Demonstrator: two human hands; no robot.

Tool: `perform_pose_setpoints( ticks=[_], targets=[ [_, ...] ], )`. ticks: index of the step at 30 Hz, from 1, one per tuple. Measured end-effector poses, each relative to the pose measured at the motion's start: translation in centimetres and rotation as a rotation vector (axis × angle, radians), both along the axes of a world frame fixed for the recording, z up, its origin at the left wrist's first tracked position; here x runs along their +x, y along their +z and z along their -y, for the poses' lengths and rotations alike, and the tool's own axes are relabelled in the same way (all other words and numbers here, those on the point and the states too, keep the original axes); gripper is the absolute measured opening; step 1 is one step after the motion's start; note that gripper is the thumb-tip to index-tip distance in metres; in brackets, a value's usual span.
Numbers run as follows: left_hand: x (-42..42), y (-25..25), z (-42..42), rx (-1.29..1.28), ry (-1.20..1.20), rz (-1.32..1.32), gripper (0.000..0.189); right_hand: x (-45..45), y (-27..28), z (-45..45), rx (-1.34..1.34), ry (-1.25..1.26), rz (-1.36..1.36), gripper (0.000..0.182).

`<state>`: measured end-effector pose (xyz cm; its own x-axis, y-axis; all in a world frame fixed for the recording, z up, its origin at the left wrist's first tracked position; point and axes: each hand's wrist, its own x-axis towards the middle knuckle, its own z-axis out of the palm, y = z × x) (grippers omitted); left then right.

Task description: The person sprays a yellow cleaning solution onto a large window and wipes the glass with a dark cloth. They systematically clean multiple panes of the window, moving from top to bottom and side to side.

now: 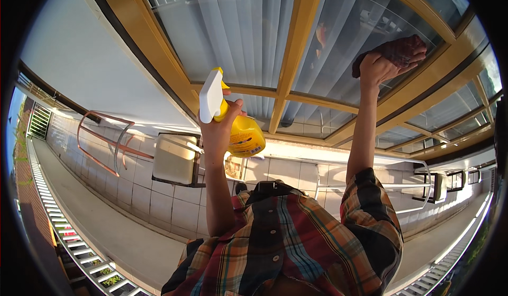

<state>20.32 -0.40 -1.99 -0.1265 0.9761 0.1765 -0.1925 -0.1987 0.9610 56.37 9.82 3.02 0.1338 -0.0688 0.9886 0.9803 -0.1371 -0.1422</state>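
My left hand [217, 131] is wrapped around a yellow spray bottle [247, 136] with a white and yellow trigger head [212, 95]. The bottle bears printed writing and is tilted in front of the window. Up at the right, my right hand [383, 70] presses a dark maroon cloth [399, 51] against a glass pane [337, 46]. The cloth is bunched under the palm and fingers. Yellow-brown frame bars [291, 53] divide the panes, and pale pleated curtains [238, 26] hang behind the glass.
A cream-coloured seat [174, 159] and a rusty metal frame [105, 141] stand on the tiled floor [158, 204] at left. A white metal rack [373, 185] is at right, with more chairs [436, 186] beyond. A white railing [75, 240] edges the balcony.
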Motion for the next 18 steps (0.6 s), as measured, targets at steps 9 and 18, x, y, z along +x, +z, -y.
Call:
perform_pose_setpoints(
  ticks=[9,18],
  targets=[
    [7.4,-1.9,2.7,-0.092,0.035,-0.029,0.032,-5.2,-8.2,-1.5,-0.233,0.255,-0.009,0.064],
    [9.8,-0.9,4.3,-0.093,0.073,-0.024,0.029,3.8,1.4,0.7,0.035,0.217,-0.002,0.059]
  ],
)
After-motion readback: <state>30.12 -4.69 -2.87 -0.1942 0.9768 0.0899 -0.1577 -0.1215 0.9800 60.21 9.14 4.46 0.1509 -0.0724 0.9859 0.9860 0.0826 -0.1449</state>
